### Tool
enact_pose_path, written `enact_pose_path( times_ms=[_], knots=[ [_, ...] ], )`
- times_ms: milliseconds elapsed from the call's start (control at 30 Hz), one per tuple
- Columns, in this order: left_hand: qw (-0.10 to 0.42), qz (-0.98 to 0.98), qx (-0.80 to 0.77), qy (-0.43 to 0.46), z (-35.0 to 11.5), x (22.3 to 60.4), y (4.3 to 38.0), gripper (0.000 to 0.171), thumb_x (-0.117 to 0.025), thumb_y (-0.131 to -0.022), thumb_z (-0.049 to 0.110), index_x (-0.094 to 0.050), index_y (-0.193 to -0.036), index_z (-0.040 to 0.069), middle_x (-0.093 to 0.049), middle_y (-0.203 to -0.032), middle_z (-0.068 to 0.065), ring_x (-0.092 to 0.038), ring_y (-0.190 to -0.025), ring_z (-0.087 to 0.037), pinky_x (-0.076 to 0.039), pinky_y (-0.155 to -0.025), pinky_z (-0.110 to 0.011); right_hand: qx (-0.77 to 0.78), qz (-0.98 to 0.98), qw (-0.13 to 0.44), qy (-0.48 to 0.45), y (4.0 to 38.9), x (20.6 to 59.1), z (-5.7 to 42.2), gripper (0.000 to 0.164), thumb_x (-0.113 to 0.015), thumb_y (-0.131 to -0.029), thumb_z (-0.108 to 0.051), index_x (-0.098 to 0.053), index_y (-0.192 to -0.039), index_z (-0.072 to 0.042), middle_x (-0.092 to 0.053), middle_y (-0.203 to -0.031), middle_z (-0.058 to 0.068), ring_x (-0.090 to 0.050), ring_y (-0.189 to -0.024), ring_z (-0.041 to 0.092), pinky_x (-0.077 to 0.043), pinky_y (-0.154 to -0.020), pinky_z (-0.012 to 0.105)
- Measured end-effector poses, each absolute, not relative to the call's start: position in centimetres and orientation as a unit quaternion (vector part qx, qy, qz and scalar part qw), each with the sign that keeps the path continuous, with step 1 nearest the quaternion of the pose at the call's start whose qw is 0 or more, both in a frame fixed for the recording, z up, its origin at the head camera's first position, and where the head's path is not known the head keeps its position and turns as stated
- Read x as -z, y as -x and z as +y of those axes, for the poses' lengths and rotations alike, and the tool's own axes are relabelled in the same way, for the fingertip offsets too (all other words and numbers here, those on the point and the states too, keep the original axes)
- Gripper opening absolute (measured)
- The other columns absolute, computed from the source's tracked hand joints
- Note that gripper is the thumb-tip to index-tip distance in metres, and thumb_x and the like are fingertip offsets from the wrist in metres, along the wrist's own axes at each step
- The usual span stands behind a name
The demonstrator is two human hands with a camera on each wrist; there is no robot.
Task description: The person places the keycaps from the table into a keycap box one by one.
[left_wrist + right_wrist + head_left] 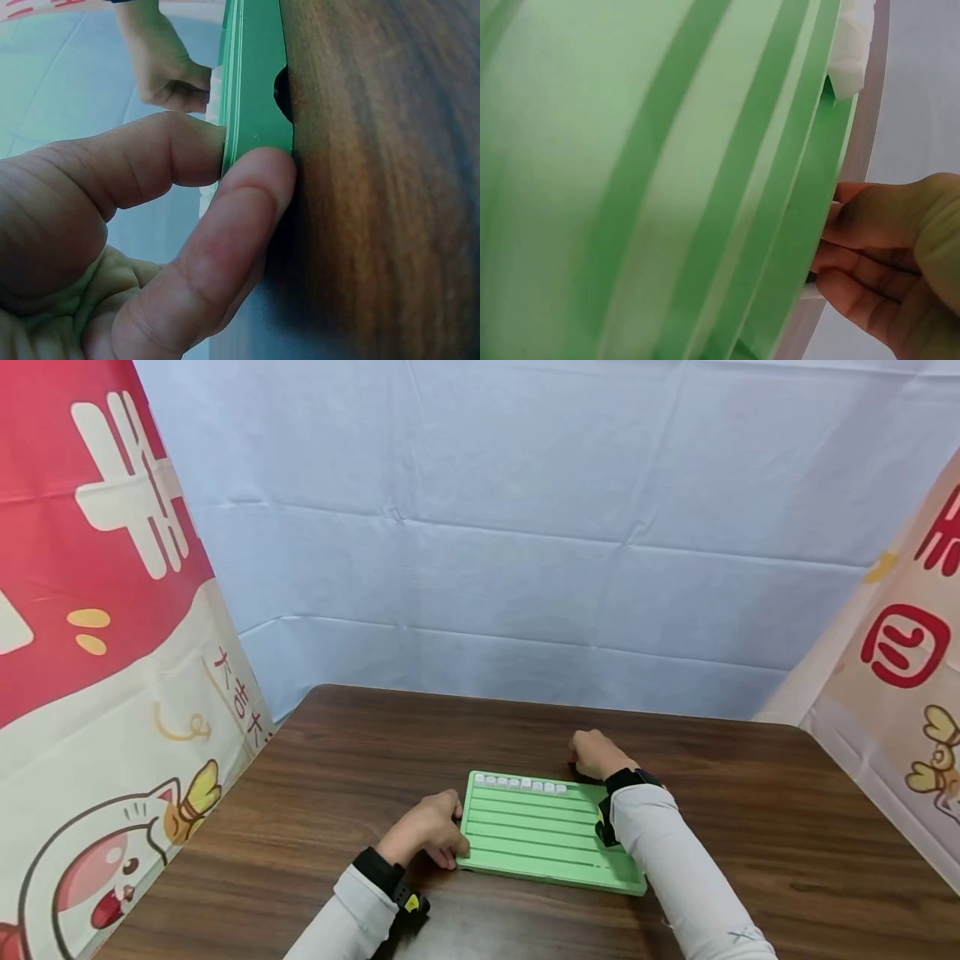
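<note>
A light green tray (pixel 536 842) with long parallel slots lies on the table. Small white tiles (pixel 520 783) stand in a row along its far slot, from the left corner to past the middle. At the tray's left end my left hand (pixel 431 828) pinches the rim between thumb and fingers; the left wrist view shows fingertips (pixel 259 172) against the green side wall. My right hand (pixel 597 755) is just beyond the far edge, right of the row, fingers bent. In the right wrist view a small white piece (pixel 811 290) shows beside its fingertips, partly hidden; whether it is held is unclear.
The dark wooden table (pixel 337 760) extends around the tray. A pale blue cloth (pixel 525 568) hangs behind it. Printed cloths hang at the left (pixel 112 693) and right (pixel 892 710). Black straps with small cameras sit on both wrists.
</note>
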State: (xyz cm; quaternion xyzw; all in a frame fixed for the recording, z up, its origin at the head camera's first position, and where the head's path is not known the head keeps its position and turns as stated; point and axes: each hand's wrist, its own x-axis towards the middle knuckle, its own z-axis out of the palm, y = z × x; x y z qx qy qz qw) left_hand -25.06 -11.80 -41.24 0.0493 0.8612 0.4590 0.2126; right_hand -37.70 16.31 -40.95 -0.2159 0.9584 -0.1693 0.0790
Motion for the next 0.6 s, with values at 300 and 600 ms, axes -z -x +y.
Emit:
enact_pose_path(
  times_ms=[300,600],
  knots=[
    [0.214,0.862,-0.457,-0.048,-11.8,41.27,25.13,0.036,-0.068,-0.071,-0.011,-0.043,-0.095,-0.003,-0.057,-0.064,-0.021,-0.061,-0.049,-0.027,-0.051,-0.045,-0.036,0.156,0.96,0.078,0.217,37.68,40.84,16.18,0.024,-0.055,-0.083,0.016,-0.068,-0.095,0.0,-0.063,-0.091,0.014,-0.058,-0.075,0.024,-0.044,-0.061,0.033],
    [0.214,0.862,-0.458,-0.048,-11.81,41.3,25.23,0.035,-0.068,-0.07,-0.011,-0.044,-0.095,-0.003,-0.057,-0.064,-0.021,-0.061,-0.049,-0.027,-0.052,-0.045,-0.036,0.149,0.958,0.073,0.233,37.55,40.82,16.34,0.022,-0.054,-0.085,0.014,-0.068,-0.096,0.001,-0.063,-0.092,0.016,-0.059,-0.077,0.026,-0.047,-0.064,0.035]
  ],
)
